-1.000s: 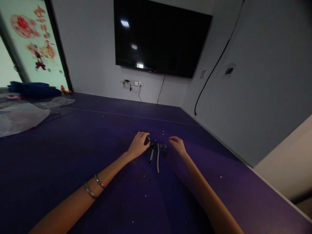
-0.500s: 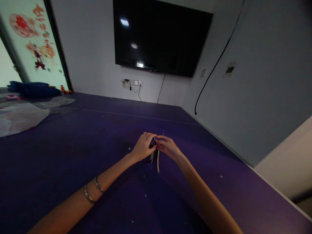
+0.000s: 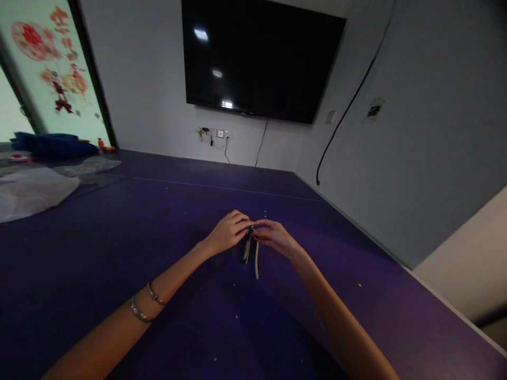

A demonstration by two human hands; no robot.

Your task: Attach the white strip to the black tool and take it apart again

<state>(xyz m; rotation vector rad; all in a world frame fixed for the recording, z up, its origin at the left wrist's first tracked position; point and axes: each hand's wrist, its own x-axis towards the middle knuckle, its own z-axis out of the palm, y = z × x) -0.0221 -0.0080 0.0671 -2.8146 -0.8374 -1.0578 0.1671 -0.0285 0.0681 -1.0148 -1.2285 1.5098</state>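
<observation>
A small plier-like tool [image 3: 257,264] with two long, pale handles, one of them edged in black, hangs or rests just above the purple surface [image 3: 166,316], its handles spread apart and pointing towards me. Something small and teal [image 3: 252,229] shows at its head between my fingertips; its kind is too small to make out. My left hand [image 3: 228,232] comes in from the left, fingertips closed at the tool's head. From the right, my right hand [image 3: 276,237] pinches the same end, thumb and fingers pressed together. The fingers cover most of the head.
White plastic sheeting [image 3: 35,192] and a dark blue cloth bundle [image 3: 53,145] lie at the far left, near a small orange object [image 3: 103,146]. Pale specks dot the purple surface. A television [image 3: 261,58] and a hanging black cable [image 3: 348,108] are on the walls.
My left hand has shifted slightly left and its fingers have straightened, uncovering more of the teal bit and the left handle. The right hand stays nearly in place.
</observation>
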